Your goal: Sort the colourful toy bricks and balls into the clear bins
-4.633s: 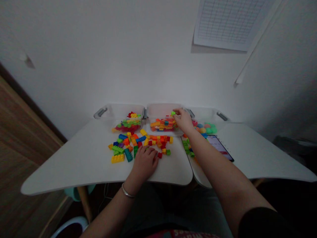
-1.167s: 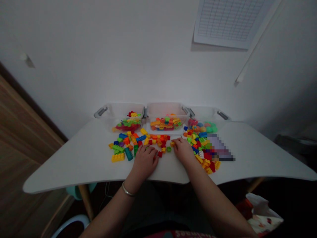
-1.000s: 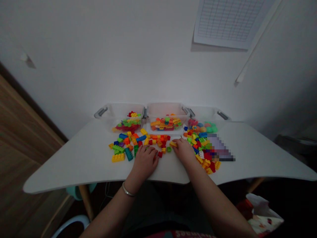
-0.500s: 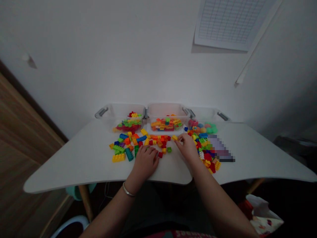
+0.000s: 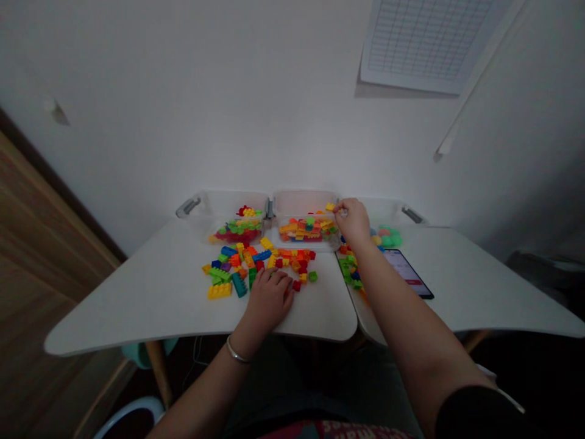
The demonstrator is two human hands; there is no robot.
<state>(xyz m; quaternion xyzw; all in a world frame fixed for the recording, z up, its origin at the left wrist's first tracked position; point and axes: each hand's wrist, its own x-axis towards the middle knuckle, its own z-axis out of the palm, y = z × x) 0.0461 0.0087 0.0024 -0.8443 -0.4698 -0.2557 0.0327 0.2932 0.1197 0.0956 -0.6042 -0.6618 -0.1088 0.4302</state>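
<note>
My right hand (image 5: pixel 354 221) pinches a yellow toy brick (image 5: pixel 330 207) between thumb and fingertips. It is raised over the right side of the middle clear plastic box (image 5: pixel 307 201), which holds orange, yellow and green bricks. On the table, my left hand (image 5: pixel 270 295) lies palm down with fingers a little apart, at the near edge of the brick pile. Close to its fingertips are a green brick (image 5: pixel 252 277) and a red brick (image 5: pixel 297 285). A teal brick (image 5: pixel 238 285) lies to its left. What is under the palm is hidden.
A left clear box (image 5: pixel 228 201) holds bricks; a right clear box (image 5: pixel 388 207), with coloured round pieces, is partly behind my right hand. A phone (image 5: pixel 414 281) lies right of my right forearm, which covers part of another brick pile (image 5: pixel 350 268). Two white tabletops (image 5: pixel 320 311) meet there.
My right hand has lifted the yellow brick from the table and carried it up and away from me to the middle box. My left hand has stayed in place.
</note>
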